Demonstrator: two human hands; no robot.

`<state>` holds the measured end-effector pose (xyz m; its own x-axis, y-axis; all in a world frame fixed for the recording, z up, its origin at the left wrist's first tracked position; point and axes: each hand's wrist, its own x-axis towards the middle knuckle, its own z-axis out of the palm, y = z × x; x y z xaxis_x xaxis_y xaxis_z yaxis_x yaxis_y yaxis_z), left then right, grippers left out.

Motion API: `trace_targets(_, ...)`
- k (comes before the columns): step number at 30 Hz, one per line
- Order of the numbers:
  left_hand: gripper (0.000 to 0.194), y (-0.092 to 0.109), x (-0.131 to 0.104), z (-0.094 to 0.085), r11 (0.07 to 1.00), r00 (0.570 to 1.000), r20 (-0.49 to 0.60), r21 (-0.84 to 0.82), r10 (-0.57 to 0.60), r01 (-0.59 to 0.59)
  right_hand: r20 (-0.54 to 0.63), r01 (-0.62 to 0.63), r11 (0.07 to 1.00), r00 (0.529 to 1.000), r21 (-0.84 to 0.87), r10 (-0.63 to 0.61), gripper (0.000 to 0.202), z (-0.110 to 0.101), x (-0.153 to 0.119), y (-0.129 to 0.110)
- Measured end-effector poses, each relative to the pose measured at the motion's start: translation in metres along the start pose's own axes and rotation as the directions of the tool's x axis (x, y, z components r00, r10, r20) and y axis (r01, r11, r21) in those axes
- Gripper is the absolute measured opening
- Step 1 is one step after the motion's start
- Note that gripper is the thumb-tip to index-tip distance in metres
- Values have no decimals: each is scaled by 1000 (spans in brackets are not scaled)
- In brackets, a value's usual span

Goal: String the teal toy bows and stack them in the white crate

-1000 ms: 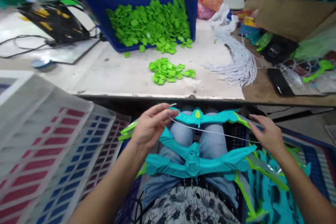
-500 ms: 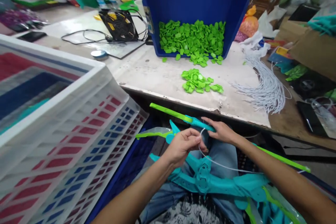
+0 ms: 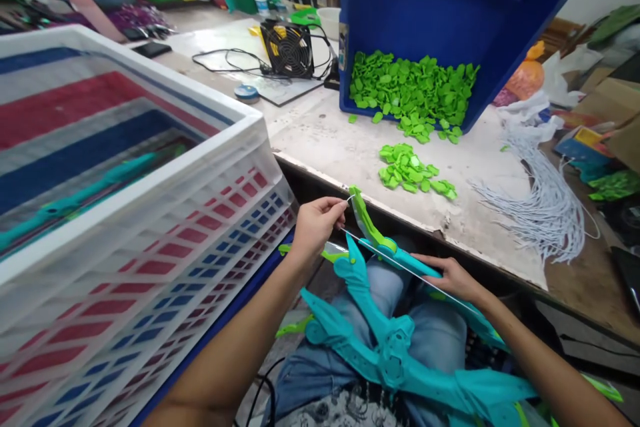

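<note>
My left hand (image 3: 317, 223) pinches the end of a white cord (image 3: 400, 265) close against the tip of a green bow limb (image 3: 367, 219). That limb joins the turquoise body (image 3: 415, 265) of a plastic toy bow. My right hand (image 3: 453, 280) grips this body, its fingers over the far side. Between the limb tip and my right forearm the cord runs straight and taut. A second turquoise bow-like frame (image 3: 390, 353) with green ends lies across my lap, below both hands. My right forearm hides part of the held bow.
A white crate (image 3: 235, 140) with striped lining and turquoise parts stands left. On the table, a tipped blue bin (image 3: 430, 7) holds green pieces, with a small green pile (image 3: 410, 170) before it. A bundle of white cords (image 3: 545, 207) lies right; a black fan (image 3: 290, 50) stands behind.
My left hand has carried the cord end up to the green limb tip. The cord went from slack to taut, and the limb now bends. The view has swung left.
</note>
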<state>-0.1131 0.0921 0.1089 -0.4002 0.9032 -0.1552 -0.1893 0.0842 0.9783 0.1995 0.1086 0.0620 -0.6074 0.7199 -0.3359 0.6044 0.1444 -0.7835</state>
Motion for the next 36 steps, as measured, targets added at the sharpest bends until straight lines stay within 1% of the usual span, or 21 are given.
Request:
trace_targets(3,26,1,3,2,999,999,8,20,37,-37,-9,8,1000,1000,16,-8,54,1,0,1)
trace_targets(9,24,-5,5,6,993,995,-4,49,103,-103,-18,34,999,999,20,-34,53,2,0,3)
trace_targets(13,22,-4,3,10,992,993,14,54,114,-115,-16,43,999,999,-7,-43,53,1,-1,5)
trace_targets(15,24,-3,2,11,995,994,35,27,100,-101,-3,38,999,999,-25,-38,53,3,-1,5)
trace_targets(18,35,1,3,13,996,996,75,-83,47,-40,5,28,997,1000,-68,-28,54,8,-3,6)
trace_targets(21,53,5,5,11,986,990,136,-162,-21,43,-16,83,988,996,-129,-86,52,11,-9,7)
trace_targets(23,55,7,7,9,983,984,167,-161,-56,83,-18,126,971,991,-202,-132,50,9,-11,4)
trace_targets(24,53,7,7,8,983,982,176,-158,-66,94,-45,143,957,986,-252,-159,48,6,-11,0)
trace_targets(25,52,8,6,7,983,981,182,-157,-71,100,-97,155,940,976,-305,-192,44,3,-9,-7)
trace_targets(26,51,8,6,5,982,979,189,-158,-73,103,-170,165,920,956,-356,-237,40,-1,-5,-16)
trace_targets(27,51,7,5,4,981,978,196,-162,-74,107,-251,179,900,922,-398,-294,36,-4,3,-29)
trace_targets(28,52,7,3,3,980,976,205,-165,-78,112,-328,198,883,876,-425,-354,33,-6,12,-44)
trace_targets(29,52,7,2,1,979,974,212,-166,-83,119,-381,228,872,830,-433,-406,31,-8,25,-61)
trace_targets(30,52,7,0,0,978,972,218,-165,-88,126,-404,271,864,797,-425,-448,29,-8,40,-78)
trace_targets(31,52,7,-2,-2,978,970,225,-163,-93,131,-404,321,861,781,-395,-477,28,-6,56,-95)
trace_targets(32,52,6,-4,-3,978,968,233,-159,-96,135,-379,374,859,782,-350,-494,27,-5,73,-110)
trace_targets(34,51,6,-7,-6,978,964,249,-156,-97,139,-290,456,862,813,-222,-505,26,0,103,-133)
trace_targets(36,51,6,-9,-9,977,961,258,-161,-97,142,-199,484,870,847,-96,-493,20,5,124,-144)
